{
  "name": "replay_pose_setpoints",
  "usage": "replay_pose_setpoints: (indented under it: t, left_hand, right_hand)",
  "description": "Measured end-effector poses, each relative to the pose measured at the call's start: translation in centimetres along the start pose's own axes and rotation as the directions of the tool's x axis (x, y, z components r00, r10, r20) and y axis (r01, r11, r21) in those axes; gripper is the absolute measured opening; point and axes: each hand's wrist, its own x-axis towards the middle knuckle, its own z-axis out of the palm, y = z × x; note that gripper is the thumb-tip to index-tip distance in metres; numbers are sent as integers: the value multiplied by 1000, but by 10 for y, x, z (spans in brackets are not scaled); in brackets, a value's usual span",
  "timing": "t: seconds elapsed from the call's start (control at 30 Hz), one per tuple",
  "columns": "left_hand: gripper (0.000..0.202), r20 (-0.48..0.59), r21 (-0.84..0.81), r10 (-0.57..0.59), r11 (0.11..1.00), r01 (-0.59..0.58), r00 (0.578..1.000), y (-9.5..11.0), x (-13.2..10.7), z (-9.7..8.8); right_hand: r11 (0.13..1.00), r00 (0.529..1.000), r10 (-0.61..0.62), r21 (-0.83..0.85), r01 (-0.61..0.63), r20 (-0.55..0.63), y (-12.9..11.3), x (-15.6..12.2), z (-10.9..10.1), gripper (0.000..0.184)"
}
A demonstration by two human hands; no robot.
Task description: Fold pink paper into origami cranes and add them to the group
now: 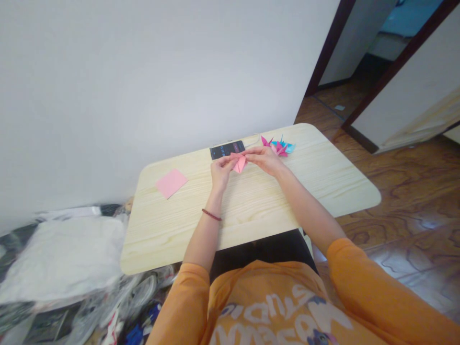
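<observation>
Between my hands, just above the table, is a small piece of folded pink origami paper (239,165) with a crease down its middle. My left hand (221,171) pinches its left side between thumb and fingers. On the upper right side, the fingers of my right hand (265,159) are closed on the same paper. Behind it lies a phone (226,150) with a lit dark screen. A flat sheet of pink paper (171,183) rests on the table to the left. Beyond my right hand sit several folded paper cranes (282,146) in magenta, pink and blue.
The light wooden table (323,187) has rounded corners and stands against a white wall (161,72). A white cable runs from the phone. Bags and a white bundle (68,254) lie at the lower left. A doorway and wooden floor (395,201) are to the right.
</observation>
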Motion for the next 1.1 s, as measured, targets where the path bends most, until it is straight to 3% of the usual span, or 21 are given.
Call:
replay_pose_setpoints:
  t: [0.2, 0.67, 0.83, 1.1]
  left_hand:
    - [21, 7, 64, 80, 995, -81, 997, 3, -2, 2]
    - [31, 137, 33, -32, 999, 28, 990, 4, -1, -1]
    - [33, 75, 8, 22, 1000, -23, 997, 2, 0, -1]
    - [33, 68, 16, 16, 1000, -17, 998, 5, -1, -1]
  right_hand:
    - [997, 1000, -11, -78, 11, -8, 4, 0, 2, 31]
    - [991, 996, 37, -126, -48, -87, 11, 3, -1, 33]
    - [997, 996, 79, -19, -80, -42, 11, 2, 0, 31]
    - [997, 996, 61, -51, -65, -65, 10, 1, 4, 33]
